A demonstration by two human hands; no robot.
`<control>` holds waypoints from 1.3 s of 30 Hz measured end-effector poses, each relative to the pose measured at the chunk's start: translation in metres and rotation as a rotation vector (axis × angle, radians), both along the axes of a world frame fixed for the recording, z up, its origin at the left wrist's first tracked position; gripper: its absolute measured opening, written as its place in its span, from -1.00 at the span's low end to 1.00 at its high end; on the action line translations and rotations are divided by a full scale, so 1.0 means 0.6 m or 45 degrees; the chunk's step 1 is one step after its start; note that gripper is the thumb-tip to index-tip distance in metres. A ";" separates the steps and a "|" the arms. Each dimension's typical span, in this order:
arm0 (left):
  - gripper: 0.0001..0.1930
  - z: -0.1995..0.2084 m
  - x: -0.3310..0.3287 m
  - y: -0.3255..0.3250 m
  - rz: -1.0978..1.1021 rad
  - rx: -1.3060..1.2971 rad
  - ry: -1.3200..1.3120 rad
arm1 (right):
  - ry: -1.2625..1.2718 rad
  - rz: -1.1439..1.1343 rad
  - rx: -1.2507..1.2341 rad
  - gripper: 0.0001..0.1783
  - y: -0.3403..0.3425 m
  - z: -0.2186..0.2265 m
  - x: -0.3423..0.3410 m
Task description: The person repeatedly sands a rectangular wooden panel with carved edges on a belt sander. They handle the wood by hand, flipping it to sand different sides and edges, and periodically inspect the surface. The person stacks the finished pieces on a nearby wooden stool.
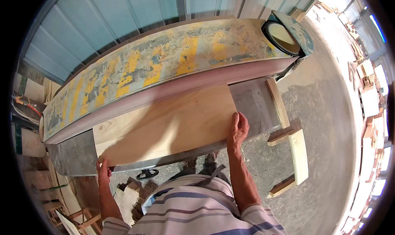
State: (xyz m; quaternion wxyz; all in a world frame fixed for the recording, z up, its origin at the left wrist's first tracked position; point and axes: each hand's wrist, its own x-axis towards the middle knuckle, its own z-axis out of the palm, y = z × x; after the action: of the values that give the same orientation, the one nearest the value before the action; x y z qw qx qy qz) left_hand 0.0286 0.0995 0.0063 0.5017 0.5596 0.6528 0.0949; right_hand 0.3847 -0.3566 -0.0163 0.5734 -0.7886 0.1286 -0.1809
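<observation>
A wide, pale wooden board (177,121) lies flat on the dark metal table (257,103) of a long belt sander. Its far edge runs along the pinkish upright belt (181,88) and looks to be against it or very near. My left hand (103,171) holds the board's near left corner, fingers closed at the edge. At the right end, my right hand (238,130) grips the board's edge, with the thumb side on top. The fingertips under the board are hidden. A shadow falls across the middle of the wood.
The sander's cover (156,66) has worn yellow stripes, with a round roller opening (282,37) at its right end. A wooden strip (278,103) edges the table's right end. A small wooden stool (298,156) stands on the floor. Below the table is a black handwheel (147,174).
</observation>
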 end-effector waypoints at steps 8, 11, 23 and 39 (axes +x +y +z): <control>-0.40 -0.060 0.052 -0.106 0.217 0.084 -0.542 | -0.144 0.238 0.509 -0.76 -0.104 -0.009 0.075; -0.31 -0.006 0.089 -0.141 0.070 0.043 -0.132 | 0.001 0.038 0.470 -0.64 -0.112 0.029 0.085; -0.32 0.002 0.072 -0.123 0.160 0.120 -0.308 | -0.027 0.083 0.461 -0.61 -0.074 0.011 0.066; -0.30 -0.038 0.017 -0.051 -0.089 0.070 -0.136 | 0.204 -0.173 0.133 -0.60 -0.058 0.023 0.055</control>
State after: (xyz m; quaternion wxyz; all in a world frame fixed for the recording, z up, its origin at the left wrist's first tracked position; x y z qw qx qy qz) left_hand 0.0390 0.0688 -0.0164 0.5231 0.5898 0.6024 0.1251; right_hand 0.4179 -0.3912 -0.0026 0.5881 -0.7590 0.2365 -0.1486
